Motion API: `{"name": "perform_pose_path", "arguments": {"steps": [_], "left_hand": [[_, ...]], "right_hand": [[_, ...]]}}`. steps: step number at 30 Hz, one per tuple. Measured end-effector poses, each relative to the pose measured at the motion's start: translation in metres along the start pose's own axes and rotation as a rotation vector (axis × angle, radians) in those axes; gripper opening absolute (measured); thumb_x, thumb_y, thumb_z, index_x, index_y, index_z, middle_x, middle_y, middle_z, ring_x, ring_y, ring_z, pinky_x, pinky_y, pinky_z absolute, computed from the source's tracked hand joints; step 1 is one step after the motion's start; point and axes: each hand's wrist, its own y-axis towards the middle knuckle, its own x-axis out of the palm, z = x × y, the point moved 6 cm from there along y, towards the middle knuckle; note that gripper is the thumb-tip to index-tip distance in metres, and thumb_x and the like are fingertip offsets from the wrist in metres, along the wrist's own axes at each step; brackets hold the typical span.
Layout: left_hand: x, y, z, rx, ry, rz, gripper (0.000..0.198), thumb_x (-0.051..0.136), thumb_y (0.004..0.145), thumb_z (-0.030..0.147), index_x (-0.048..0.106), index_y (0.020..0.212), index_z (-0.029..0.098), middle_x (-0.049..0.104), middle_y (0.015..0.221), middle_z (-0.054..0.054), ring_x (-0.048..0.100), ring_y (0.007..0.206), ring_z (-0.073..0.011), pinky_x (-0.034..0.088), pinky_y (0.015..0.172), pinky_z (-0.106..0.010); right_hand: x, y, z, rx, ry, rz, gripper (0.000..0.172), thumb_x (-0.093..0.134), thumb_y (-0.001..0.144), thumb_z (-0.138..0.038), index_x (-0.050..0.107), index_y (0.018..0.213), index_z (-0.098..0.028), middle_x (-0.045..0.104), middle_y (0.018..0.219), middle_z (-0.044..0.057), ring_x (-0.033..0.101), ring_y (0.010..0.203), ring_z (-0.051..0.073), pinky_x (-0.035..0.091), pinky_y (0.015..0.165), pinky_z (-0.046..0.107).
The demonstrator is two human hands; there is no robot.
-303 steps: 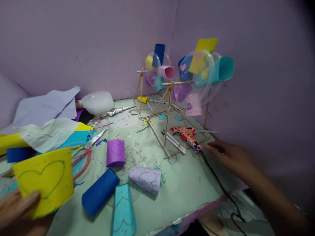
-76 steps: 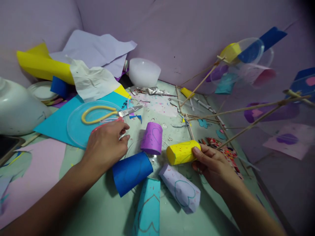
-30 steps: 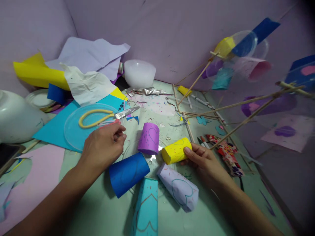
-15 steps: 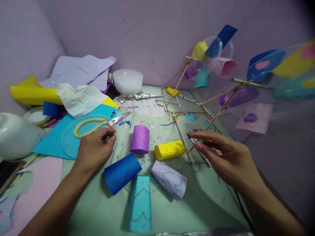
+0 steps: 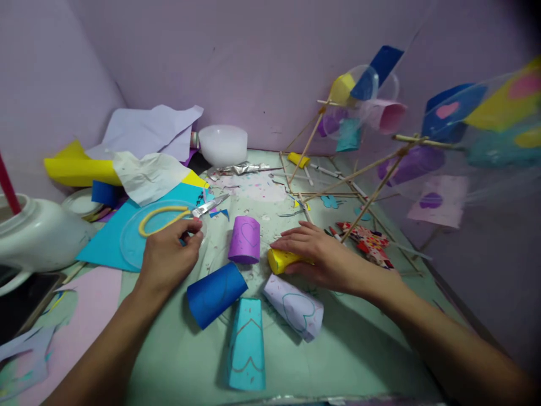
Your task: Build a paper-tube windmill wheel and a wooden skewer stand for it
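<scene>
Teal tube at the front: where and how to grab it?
Probably by the near half of the teal tube, from above, closing across its two long sides. It lies on its side, narrower-looking end pointing away; the blue tube and lilac tube crowd that far end, while the near half has more room on both sides.

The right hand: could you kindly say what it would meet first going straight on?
Past the yellow tube under it, the right hand would probably meet the purple tube, though depth is unclear.
</scene>
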Motion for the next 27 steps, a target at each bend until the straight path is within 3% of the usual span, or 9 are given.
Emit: {"name": "perform_pose_path", "arguments": {"steps": [10, 19, 27], "left_hand": [[0.013, -0.003, 0.0, 0.091, 0.058, -0.062, 0.026, 0.046, 0.076, 0.032, 0.065, 0.089, 0.019, 0.068, 0.082, -0.004, 0.062, 0.078, -0.0198, 0.045, 0.072, -0.031], [0.024, -0.002, 0.001, 0.174, 0.218, -0.17, 0.023, 0.053, 0.073, 0.033, 0.067, 0.09, 0.024, 0.068, 0.095, -0.003, 0.06, 0.094, -0.0228, 0.044, 0.079, -0.033], [0.026, -0.001, 0.0, 0.184, 0.243, -0.185, 0.023, 0.053, 0.073, 0.032, 0.066, 0.091, 0.024, 0.067, 0.097, -0.003, 0.06, 0.094, -0.0225, 0.043, 0.077, -0.032]], "right_hand": [[0.007, 0.003, 0.003, -0.006, 0.102, 0.02, 0.032, 0.06, 0.083, -0.022, 0.058, 0.115, -0.022, 0.069, 0.106, 0.008, 0.062, 0.1, 0.021, 0.027, 0.104, 0.052], [0.01, 0.002, 0.006, -0.059, 0.134, 0.041, 0.033, 0.058, 0.084, -0.023, 0.056, 0.117, -0.024, 0.068, 0.11, 0.007, 0.061, 0.103, 0.02, 0.026, 0.105, 0.052], [0.015, -0.001, 0.006, -0.048, 0.135, 0.081, 0.03, 0.057, 0.085, -0.026, 0.056, 0.116, -0.023, 0.069, 0.104, 0.006, 0.063, 0.098, 0.019, 0.027, 0.105, 0.051]]}}
